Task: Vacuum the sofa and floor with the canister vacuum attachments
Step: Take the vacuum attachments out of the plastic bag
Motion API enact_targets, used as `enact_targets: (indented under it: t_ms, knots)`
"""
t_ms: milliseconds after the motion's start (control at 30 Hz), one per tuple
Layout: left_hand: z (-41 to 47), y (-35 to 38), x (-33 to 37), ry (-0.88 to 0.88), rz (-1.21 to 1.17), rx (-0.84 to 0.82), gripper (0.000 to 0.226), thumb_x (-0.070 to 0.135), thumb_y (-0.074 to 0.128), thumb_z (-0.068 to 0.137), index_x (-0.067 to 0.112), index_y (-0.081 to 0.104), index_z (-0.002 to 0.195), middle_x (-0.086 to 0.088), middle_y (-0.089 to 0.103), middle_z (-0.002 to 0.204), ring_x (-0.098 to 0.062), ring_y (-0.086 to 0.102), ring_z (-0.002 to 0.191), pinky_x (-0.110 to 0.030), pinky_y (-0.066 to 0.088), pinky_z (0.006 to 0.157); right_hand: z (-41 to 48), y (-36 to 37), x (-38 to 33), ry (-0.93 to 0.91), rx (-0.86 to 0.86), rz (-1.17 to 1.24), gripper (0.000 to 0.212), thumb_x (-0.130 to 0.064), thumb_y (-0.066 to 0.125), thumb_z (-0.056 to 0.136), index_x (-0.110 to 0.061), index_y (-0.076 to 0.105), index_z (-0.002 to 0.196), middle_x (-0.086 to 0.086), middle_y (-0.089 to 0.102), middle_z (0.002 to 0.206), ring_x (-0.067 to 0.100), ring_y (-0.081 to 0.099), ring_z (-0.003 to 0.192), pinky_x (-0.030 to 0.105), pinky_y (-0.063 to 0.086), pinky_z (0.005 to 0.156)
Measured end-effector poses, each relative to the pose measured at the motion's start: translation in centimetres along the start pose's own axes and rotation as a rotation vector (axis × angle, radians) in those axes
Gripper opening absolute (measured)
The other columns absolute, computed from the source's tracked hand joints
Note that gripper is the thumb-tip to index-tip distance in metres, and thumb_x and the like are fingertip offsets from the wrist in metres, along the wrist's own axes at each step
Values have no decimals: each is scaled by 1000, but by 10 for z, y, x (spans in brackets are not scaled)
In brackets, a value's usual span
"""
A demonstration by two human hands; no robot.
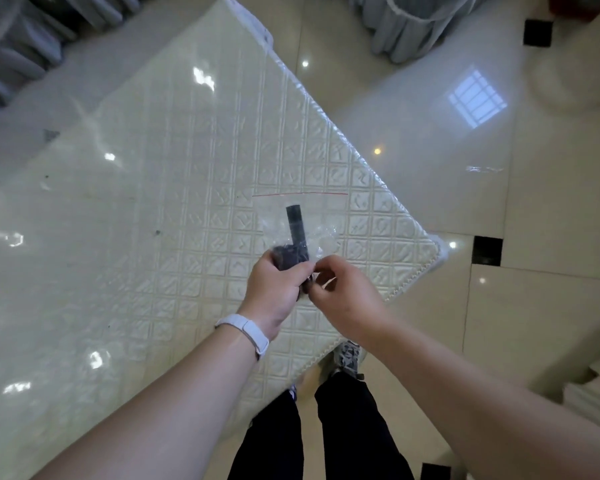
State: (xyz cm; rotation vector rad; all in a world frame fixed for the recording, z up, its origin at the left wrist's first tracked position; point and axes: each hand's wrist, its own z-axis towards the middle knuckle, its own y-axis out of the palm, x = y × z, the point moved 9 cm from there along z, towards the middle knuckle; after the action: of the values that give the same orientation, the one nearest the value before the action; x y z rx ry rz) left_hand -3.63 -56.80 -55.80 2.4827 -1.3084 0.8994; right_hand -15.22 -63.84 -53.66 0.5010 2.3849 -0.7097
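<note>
A black vacuum attachment [296,225], a short tube with a darker brush-like end, sits inside a clear plastic zip bag [321,216] with a red seal line. My left hand [274,292] grips the attachment's lower end through the bag, a white band on its wrist. My right hand [343,292] pinches the bag's plastic close beside the left hand. Both are held over a white quilted mattress [174,188] wrapped in glossy plastic film.
The glossy cream tiled floor [551,209] with small black inset squares lies to the right. Grey draped fabric [406,26] hangs at the top, more at the top left. My legs and shoes stand at the mattress's near edge. Pale stacked panels [593,393] lie at right.
</note>
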Motion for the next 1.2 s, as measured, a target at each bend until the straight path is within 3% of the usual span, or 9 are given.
enact_targets:
  t_ms: [100,267,400,567,633,833,933,1100,1200]
  knots:
    - [-35,-10,36,95,69,-19,15,11,78,83,15,66,90,-3,68,77,-16,65,69,-29,52,61,-33,-32,-30,-17,55,9,6,-31,62,95,-32,59,100,-10,66,93,6,59,68,22,44,56]
    - [-98,-24,106,259,177,-54,18,9,78,83,18,65,90,-3,70,81,-20,66,74,-39,56,72,-89,-111,-96,-69,278,178,11,-26,59,96,-21,62,87,-7,60,70,11,53,61,31,44,58]
    - [-152,-33,159,372,268,-155,17,6,75,85,17,64,91,-4,68,81,-16,63,71,-39,58,72,-132,-161,-151,-145,411,269,16,-35,57,96,-27,60,83,-5,60,73,22,64,74,34,47,64]
    - [-214,-51,216,521,341,-276,22,1,73,84,17,63,94,-6,62,76,-16,57,66,-34,51,65,-184,-191,-212,-225,467,175,19,-49,59,93,-32,57,101,-11,58,83,14,57,69,34,48,65]
    - [-237,-56,230,564,387,-312,22,2,73,83,18,63,94,-4,63,77,-14,58,65,-32,52,64,-209,-201,-228,-224,480,101,20,-49,60,93,-34,58,107,-12,58,86,13,57,72,36,51,71]
    - [-294,-53,244,666,562,-431,18,4,73,80,18,64,89,-2,61,74,-14,56,65,-36,50,65,-282,-200,-245,-166,310,-177,26,-40,57,99,-20,70,89,9,74,87,26,68,79,42,58,75]
    - [-311,-48,238,672,604,-466,17,1,72,80,11,65,91,-6,61,73,-16,56,64,-36,49,64,-309,-193,-235,-146,281,-226,24,-40,57,99,-23,70,89,1,73,85,23,71,85,36,57,76]
    - [-322,-39,227,705,686,-426,16,9,71,81,22,64,86,-1,62,71,-15,55,63,-33,47,61,-338,-182,-211,-117,312,-152,27,-25,58,100,-28,66,75,-3,69,78,16,64,70,31,54,65]
    - [-326,-31,222,683,676,-453,18,8,71,81,22,62,85,-3,64,71,-14,59,61,-33,50,60,-350,-179,-202,-122,357,-50,23,-20,61,98,-20,68,76,-5,65,71,7,56,57,21,46,57]
